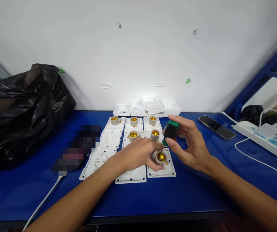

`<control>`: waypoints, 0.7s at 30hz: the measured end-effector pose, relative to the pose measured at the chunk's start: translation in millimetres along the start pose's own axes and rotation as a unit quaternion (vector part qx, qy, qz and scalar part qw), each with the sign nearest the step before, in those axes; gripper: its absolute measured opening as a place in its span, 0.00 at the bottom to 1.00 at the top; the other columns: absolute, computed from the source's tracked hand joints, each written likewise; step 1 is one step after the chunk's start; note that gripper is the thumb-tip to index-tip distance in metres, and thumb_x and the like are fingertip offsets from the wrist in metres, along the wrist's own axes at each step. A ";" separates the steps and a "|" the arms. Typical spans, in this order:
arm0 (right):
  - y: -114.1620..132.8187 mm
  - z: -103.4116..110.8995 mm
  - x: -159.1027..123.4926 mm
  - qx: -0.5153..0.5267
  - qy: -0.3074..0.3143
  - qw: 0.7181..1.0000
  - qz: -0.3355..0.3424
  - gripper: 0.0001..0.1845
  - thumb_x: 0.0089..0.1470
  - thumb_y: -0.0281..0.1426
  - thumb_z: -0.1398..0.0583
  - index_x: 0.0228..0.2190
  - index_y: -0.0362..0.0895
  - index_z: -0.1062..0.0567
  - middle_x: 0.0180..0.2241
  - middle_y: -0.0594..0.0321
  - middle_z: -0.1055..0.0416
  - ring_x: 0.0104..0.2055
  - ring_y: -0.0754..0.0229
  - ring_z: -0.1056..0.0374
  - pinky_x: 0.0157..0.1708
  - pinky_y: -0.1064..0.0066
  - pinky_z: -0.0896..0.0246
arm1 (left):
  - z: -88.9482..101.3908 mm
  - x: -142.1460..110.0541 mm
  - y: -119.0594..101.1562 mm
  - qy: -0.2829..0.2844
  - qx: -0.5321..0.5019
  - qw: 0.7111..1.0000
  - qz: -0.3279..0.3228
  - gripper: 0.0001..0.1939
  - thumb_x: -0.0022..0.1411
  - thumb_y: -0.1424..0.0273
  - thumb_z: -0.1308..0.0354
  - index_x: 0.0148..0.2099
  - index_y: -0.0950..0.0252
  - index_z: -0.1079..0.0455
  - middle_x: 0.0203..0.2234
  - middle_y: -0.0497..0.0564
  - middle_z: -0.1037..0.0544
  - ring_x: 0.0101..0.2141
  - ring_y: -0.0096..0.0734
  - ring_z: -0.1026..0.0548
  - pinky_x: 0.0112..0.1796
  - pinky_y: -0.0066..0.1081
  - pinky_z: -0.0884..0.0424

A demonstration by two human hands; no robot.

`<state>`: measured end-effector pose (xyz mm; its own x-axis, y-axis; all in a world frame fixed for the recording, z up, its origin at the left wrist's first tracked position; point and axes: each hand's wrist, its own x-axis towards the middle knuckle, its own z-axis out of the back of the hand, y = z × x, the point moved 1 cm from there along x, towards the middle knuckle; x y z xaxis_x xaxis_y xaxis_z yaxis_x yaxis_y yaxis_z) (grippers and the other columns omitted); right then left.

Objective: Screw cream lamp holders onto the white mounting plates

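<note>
My right hand [192, 141] grips a screwdriver [171, 131] by its green and black handle. Its shaft slants down into a lamp socket [161, 158] with a brass-coloured threaded lining, on the front right white square plate [161, 173]. Closed around the left side of this socket are the fingers of my left hand [143, 151], some of them hidden. To the left, a front middle plate [131, 177] lies partly under my left arm. Further back, more plates carry sockets, such as the one [155, 134] just behind my left hand. A left plate [109, 138] shows no socket.
White shallow boxes [138, 108] are stacked against the wall. A black plastic bag [32, 106] fills the left side, near a pixelated dark object [80, 151] with a white cable. At right lie a phone [216, 127] and a power strip [269, 141] with cables.
</note>
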<state>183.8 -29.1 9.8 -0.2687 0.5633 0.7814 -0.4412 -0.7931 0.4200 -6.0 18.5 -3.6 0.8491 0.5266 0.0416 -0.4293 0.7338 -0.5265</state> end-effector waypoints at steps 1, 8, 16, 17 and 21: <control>0.5 0.1 0.3 0.000 0.005 1.000 -0.008 0.37 0.60 0.28 0.36 0.65 0.58 0.41 0.53 0.58 0.29 0.36 0.59 0.28 0.26 0.65 0.26 | 0.2 0.0 -0.1 0.000 -0.002 1.000 -0.003 0.18 0.56 0.55 0.31 0.31 0.63 0.32 0.18 0.40 0.35 0.20 0.24 0.37 0.24 0.30 0.50; 3.6 2.1 4.6 0.030 0.031 0.998 -0.051 0.35 0.62 0.29 0.38 0.66 0.59 0.41 0.54 0.59 0.31 0.38 0.60 0.29 0.29 0.65 0.26 | 2.8 1.0 -2.9 0.003 0.021 1.000 -0.001 0.21 0.55 0.55 0.30 0.28 0.63 0.35 0.19 0.41 0.35 0.20 0.23 0.38 0.25 0.30 0.50; -0.9 -0.1 3.5 0.026 -0.001 0.998 -0.051 0.35 0.59 0.29 0.34 0.63 0.59 0.38 0.53 0.60 0.29 0.36 0.60 0.29 0.24 0.68 0.29 | 3.1 1.5 -2.8 0.005 0.022 1.000 -0.006 0.18 0.55 0.56 0.30 0.32 0.63 0.31 0.19 0.40 0.35 0.20 0.23 0.38 0.24 0.30 0.51; -0.7 -0.4 3.2 0.025 0.000 0.999 -0.047 0.35 0.59 0.29 0.35 0.64 0.59 0.38 0.53 0.60 0.29 0.36 0.61 0.29 0.25 0.67 0.28 | 2.7 1.5 -2.4 0.005 0.021 1.000 -0.007 0.18 0.55 0.56 0.30 0.33 0.63 0.31 0.19 0.41 0.35 0.20 0.24 0.37 0.24 0.30 0.50; -0.1 -1.0 2.6 0.016 -0.010 0.999 -0.039 0.36 0.59 0.29 0.34 0.63 0.59 0.38 0.56 0.59 0.30 0.35 0.61 0.29 0.26 0.66 0.27 | 1.5 1.5 -1.5 0.002 0.024 1.000 -0.012 0.19 0.56 0.56 0.30 0.31 0.63 0.32 0.20 0.41 0.34 0.20 0.24 0.37 0.24 0.31 0.50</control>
<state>182.3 -27.4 11.3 -0.2173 0.6195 0.7543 -0.4331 -0.7538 0.4943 -4.5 18.8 -1.5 0.8601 0.5077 0.0498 -0.4237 0.7653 -0.4846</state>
